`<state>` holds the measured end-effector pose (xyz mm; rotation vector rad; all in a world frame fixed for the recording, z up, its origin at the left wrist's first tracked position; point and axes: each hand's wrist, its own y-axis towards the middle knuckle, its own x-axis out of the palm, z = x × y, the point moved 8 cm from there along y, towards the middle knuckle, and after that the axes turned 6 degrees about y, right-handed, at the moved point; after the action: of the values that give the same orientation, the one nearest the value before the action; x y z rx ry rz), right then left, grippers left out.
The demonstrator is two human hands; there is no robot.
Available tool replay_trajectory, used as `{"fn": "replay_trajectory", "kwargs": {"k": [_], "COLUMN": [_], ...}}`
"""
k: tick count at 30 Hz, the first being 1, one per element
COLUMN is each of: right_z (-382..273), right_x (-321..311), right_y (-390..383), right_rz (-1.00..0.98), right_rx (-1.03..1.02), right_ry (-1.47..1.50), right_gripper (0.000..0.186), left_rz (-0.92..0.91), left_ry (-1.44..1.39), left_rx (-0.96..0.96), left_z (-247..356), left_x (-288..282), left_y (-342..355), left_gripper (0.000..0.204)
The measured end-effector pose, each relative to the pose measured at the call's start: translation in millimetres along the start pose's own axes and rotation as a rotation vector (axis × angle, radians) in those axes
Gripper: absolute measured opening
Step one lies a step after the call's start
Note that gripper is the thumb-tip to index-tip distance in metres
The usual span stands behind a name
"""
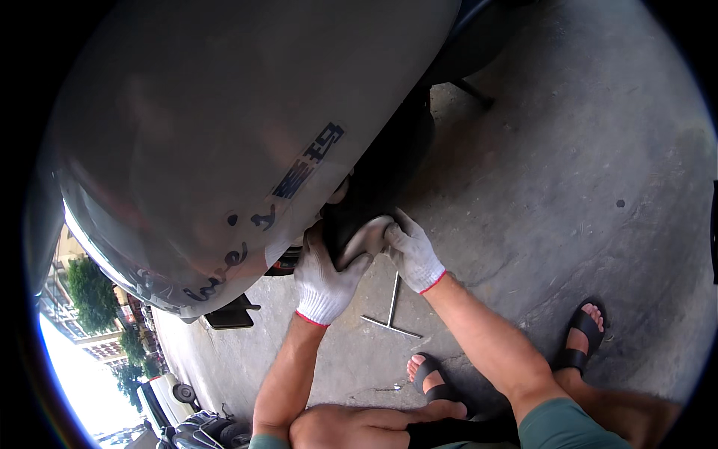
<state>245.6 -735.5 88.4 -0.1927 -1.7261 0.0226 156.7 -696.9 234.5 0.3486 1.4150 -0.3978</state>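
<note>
Left hand (326,277): gloved, thumb against the curved metallic piece (366,239) — cannot tell whether its fingers clamp.
Right hand (410,251): gloved, fingers clamped on the piece's right end.
Curved metallic piece: between both hands, beside the grey body panel (217,142).
T-shaped tool (391,314): on the floor (516,247).

Gloved hands (327,275) on a curved, apparently metal part (362,244), grey vehicle body (224,112) alongside, T-shaped tool (390,325) on concrete floor (538,224)
</note>
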Motion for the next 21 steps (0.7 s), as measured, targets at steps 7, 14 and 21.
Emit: {"fn": "replay_trajectory", "kwargs": {"k": [7, 14, 21], "right_z": [-14.6, -11.0, -9.7], "right_x": [14.7, 9.4, -0.4], "right_y": [1.7, 5.3, -2.8], "right_rz": [-0.071, -0.001, 0.081], "right_rx": [0.008, -0.064, -0.018], "right_ry": [0.014, -0.001, -0.014], "right_gripper": [0.089, 0.081, 0.069], "left_rz": [0.084, 0.139, 0.184], "left_ry": [0.038, 0.066, 0.032], "left_rx": [0.041, 0.115, 0.123], "left_z": [1.0, -1.3, -0.1], "left_x": [-3.7, 1.8, 6.1], "left_y": [0.7, -2.0, -4.5], "left_gripper": [0.076, 0.072, 0.075]}}
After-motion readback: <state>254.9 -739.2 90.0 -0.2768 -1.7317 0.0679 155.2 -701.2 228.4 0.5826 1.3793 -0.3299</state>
